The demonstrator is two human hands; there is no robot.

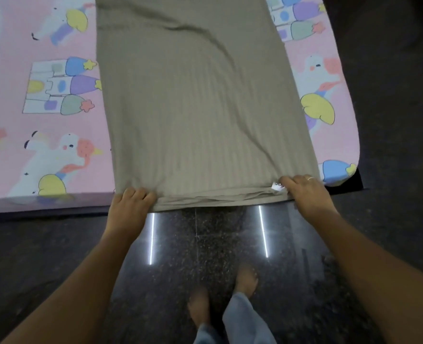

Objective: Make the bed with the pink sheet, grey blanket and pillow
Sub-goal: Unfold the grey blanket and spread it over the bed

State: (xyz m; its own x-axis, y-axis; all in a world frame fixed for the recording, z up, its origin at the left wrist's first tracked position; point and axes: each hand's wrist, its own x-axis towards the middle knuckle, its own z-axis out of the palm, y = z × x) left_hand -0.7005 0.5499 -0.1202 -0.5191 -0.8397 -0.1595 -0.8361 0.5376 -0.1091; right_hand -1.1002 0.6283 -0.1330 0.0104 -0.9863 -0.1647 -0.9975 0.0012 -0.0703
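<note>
One grey blanket (200,108), one pink sheet (14,120), two hands on the job; no counter here, just a low bed on a dark polished floor (205,244). The blanket runs as a single long folded strip from twelve o'clock straight down to six, lying on top of the sheet, with its near hem hanging just past the bed's near edge above the floor; the left hand (128,204) has the hem's corner at about seven o'clock, the right hand (307,192) has the other corner at about five. Both sets of fingers (136,193) are curled down and closed over the cloth, knuckles up, thumbs tucked out of sight beneath; a ring shows on the right hand, and a small white label (278,187) pokes out of the hem right against its fingertips.

The blanket is a dull grey-beige with fine ribbed stripes running lengthwise; a few soft creases cross it, one slanting from the top towards the right corner; the hem looks doubled, several layers thick. The sheet spreads flat to nine o'clock and shows again in a narrow band at three; it is printed with white unicorns, castles and coloured stars. Two bare feet (246,279) stand on the floor at six o'clock, pale blue trouser legs above them; two bright light streaks reflect in the floor between the arms.
</note>
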